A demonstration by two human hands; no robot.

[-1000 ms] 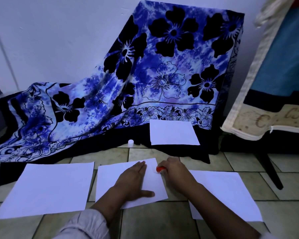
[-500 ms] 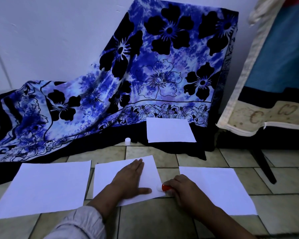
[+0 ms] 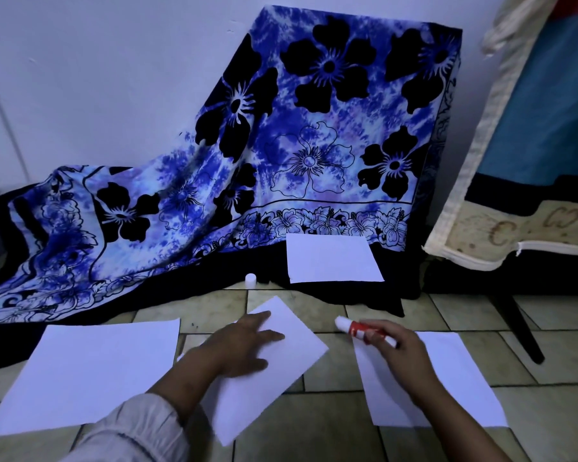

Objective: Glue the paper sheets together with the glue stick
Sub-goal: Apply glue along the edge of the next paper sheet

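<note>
Blue floral cloth [image 3: 314,145] draped against white wall [image 3: 114,78], tiled floor [image 3: 314,428], cream-edged cushion [image 3: 548,111] at right

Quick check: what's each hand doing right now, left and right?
Left hand: open, fingers flat, pressing on the middle paper sheet.
Right hand: gripping the uncapped red glue stick, tip lifted off the paper.

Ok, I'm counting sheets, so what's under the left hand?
The left hand lies flat on one white sheet, skewed on the tiled floor. Anything beneath that sheet is covered, so a second sheet there cannot be ruled out.
</note>
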